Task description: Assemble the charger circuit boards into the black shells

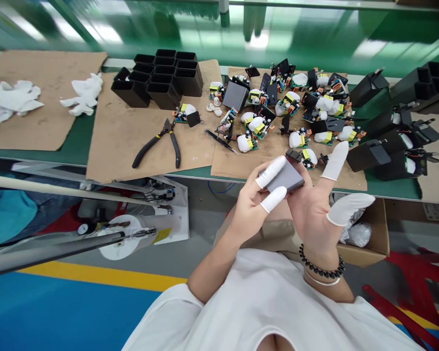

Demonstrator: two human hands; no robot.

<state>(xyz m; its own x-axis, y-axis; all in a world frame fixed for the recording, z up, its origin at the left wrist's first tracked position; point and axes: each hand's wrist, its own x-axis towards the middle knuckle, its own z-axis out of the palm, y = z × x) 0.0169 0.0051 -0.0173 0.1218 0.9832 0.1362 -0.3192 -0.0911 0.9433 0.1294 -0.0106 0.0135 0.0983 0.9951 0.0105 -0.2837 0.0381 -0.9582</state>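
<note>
My left hand (251, 204) is closed on a grey box-shaped casing (286, 178), its white-capped thumb and finger lying along the near face. My right hand (312, 209) is turned palm up beside it. Its thumb and forefinger, in white finger cots, are spread wide, while other fingers reach behind the casing's right edge, partly hidden. Just beyond the hands lie several circuit-board assemblies (258, 126) with yellow parts and white blobs. A similar grey casing (235, 95) rests among them. Tweezers (221, 141) and black-handled cutting pliers (164, 141) lie to the left.
Empty black casings (164, 80) stand grouped at the back left. Several black casings with wires (400, 141) are at the right. White gloves (83, 95) lie on cardboard (51, 131). Below the table edge sit a cardboard box (369, 251) with plastic bags and a white cylinder (122, 239).
</note>
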